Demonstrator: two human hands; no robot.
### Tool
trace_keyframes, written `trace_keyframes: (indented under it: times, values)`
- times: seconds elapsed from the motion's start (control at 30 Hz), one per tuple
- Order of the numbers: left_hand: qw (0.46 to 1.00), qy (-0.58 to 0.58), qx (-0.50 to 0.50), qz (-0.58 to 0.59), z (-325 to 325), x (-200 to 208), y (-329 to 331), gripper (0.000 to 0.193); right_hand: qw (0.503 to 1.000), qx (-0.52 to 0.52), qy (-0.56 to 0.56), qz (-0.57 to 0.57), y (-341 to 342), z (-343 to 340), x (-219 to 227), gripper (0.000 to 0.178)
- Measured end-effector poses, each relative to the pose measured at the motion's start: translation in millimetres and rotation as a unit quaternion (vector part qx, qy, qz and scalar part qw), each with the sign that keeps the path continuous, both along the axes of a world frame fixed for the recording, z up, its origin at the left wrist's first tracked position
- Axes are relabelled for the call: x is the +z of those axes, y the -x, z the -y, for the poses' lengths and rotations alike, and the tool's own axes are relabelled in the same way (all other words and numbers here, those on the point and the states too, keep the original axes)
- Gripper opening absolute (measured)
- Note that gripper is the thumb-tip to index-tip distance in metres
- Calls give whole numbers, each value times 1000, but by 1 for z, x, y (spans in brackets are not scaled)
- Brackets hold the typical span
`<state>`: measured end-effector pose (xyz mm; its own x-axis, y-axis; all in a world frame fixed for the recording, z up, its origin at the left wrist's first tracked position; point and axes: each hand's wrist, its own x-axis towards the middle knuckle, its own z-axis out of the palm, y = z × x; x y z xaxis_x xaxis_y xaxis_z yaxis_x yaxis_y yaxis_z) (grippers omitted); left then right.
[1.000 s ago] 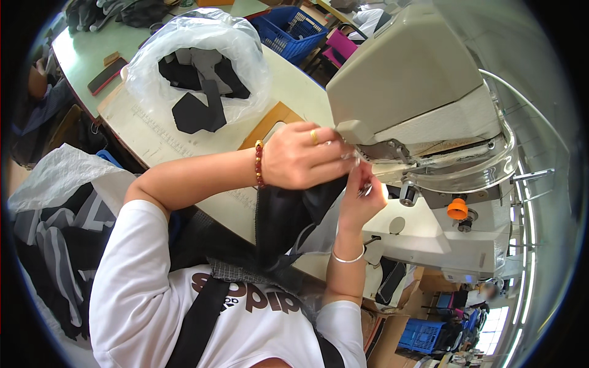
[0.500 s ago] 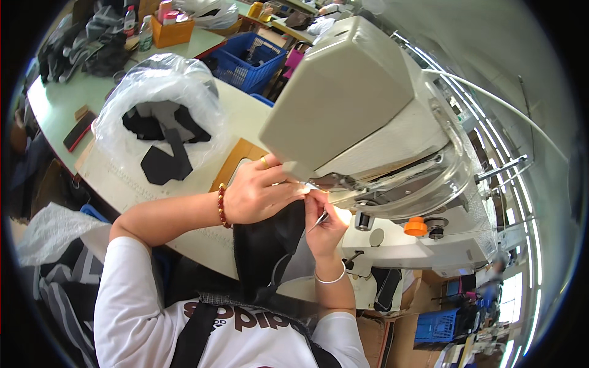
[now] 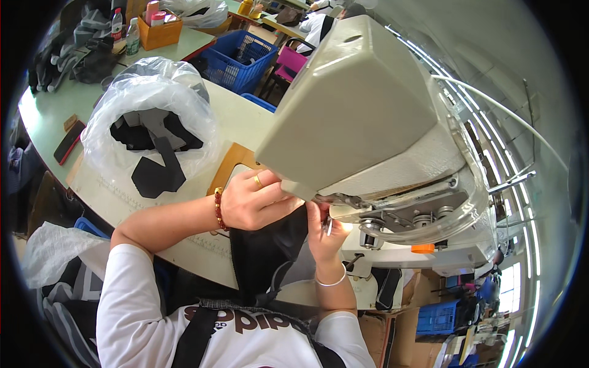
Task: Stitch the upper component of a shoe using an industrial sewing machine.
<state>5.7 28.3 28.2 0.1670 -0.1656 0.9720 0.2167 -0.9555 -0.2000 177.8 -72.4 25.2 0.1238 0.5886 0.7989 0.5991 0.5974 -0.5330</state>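
Close under the head of a pale sewing machine (image 3: 350, 116), my two hands meet near the needle area. My left hand (image 3: 254, 201), with a beaded bracelet and a ring, is closed in a pinch; whatever its fingertips hold is hidden by the machine head. My right hand (image 3: 325, 239), wearing a white bangle, has a small slim metal tool (image 3: 329, 226) in its closed fingers, its exact kind unclear. Below the hands, a black fabric piece (image 3: 264, 254) hangs over the table edge toward my lap, with grey cloth beside it.
A clear plastic bag (image 3: 98, 138) of dark cut pieces stands on the left of the table (image 3: 116, 190). Farther back are a blue basket (image 3: 236, 64), an orange-brown box (image 3: 161, 34) and bottles. A clear curved guard (image 3: 457, 214) juts from the machine.
The view has shifted slightly. Both hands remain beside the needle area, while the metal tool in my right hand has turned more upright and my left fingers have curled in more.
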Motion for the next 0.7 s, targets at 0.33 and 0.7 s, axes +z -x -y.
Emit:
trace_keyframes:
  times: [0.33, 0.7]
  values:
    - [993, 109, -37, -4, -4, 0, 5, 21, 998, -30, 25, -42, -7, 1, -16, 7]
    - [986, 151, -66, -26, -2, 0, 9, 18, 996, -13, 55, -72, -6, 5, -10, 11]
